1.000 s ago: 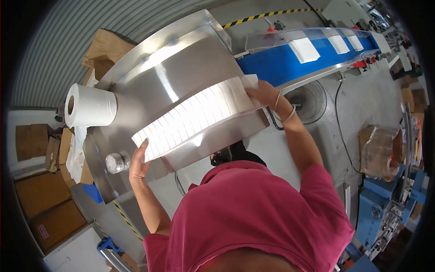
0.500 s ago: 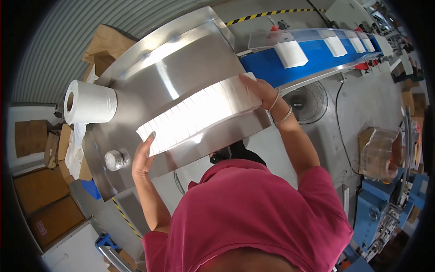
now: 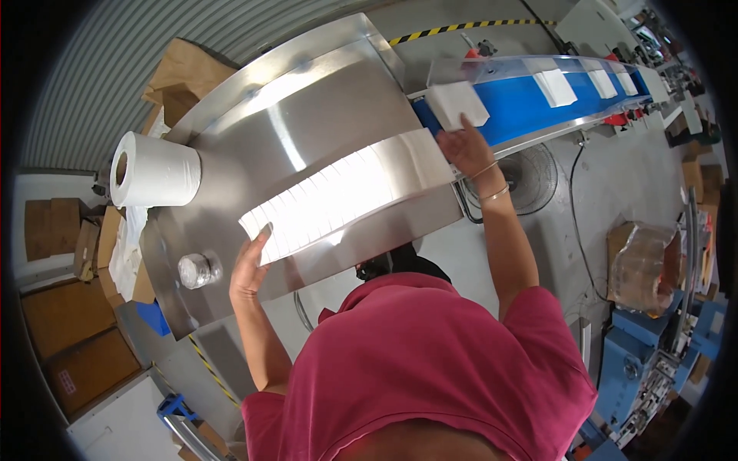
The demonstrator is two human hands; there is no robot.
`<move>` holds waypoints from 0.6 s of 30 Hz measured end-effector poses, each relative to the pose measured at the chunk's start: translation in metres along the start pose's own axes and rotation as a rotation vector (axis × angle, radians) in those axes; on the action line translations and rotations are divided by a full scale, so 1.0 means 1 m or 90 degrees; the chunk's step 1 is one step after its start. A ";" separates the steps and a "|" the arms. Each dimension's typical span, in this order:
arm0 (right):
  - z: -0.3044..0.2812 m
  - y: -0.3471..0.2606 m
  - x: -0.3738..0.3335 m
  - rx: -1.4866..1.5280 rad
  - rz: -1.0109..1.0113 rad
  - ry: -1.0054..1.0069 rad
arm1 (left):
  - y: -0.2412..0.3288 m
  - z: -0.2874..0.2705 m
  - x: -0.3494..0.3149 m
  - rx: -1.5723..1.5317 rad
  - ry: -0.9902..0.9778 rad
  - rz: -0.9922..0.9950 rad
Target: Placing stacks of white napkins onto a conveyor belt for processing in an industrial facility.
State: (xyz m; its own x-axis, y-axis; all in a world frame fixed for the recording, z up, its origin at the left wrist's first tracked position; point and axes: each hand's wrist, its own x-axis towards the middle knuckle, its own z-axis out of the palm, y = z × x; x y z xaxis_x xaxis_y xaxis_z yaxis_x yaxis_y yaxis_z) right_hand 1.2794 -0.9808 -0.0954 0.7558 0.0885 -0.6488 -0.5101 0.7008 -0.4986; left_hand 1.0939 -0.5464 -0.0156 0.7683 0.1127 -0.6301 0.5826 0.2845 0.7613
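Observation:
A long row of folded white paper stacks point(image 3: 323, 198) stands on edge along the near side of the steel table. My left hand point(image 3: 249, 261) is closed on its left end, thumb over the near face and the other fingers partly hidden. At the row's right end, the sheets are pressed together without visible gaps. My right hand point(image 3: 467, 150), with two bangles on its wrist, is off the row. Its fingers are apart, and one fingertip touches the near edge of a single white paper stack point(image 3: 457, 104) at the left end of the blue conveyor belt point(image 3: 511, 111).
More white stacks point(image 3: 555, 87) lie along the belt beside a clear guard. On the steel table point(image 3: 231, 165) are a big white roll point(image 3: 157, 170) and a small clear-wrapped roll point(image 3: 197, 271). Cardboard boxes point(image 3: 81, 330) stand left. A floor fan point(image 3: 530, 175) sits below the belt.
My right hand has left the row's right end and moved up and right to the belt's end. The belt's stacks have come left. My left hand stays at the row's left end.

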 end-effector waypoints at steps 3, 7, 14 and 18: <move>0.051 0.019 -0.056 -0.349 -0.078 -0.168 | -0.005 -0.006 0.004 -0.012 0.012 -0.010; 0.079 0.015 -0.086 -0.480 -0.066 -0.134 | -0.005 -0.004 0.008 -0.006 0.003 -0.013; 0.064 0.013 -0.059 -0.326 0.029 -0.084 | -0.002 -0.001 0.008 -0.015 -0.013 -0.014; 0.050 0.005 -0.062 -0.807 -0.232 -0.130 | 0.000 0.003 0.007 -0.005 0.018 -0.008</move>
State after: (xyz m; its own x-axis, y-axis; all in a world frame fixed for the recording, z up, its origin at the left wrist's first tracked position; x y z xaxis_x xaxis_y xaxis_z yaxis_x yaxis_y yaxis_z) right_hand 1.2506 -0.9477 -0.0291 0.9201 0.2198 -0.3241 -0.2099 -0.4217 -0.8821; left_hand 1.1000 -0.5480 -0.0195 0.7532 0.1360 -0.6436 0.5899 0.2931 0.7524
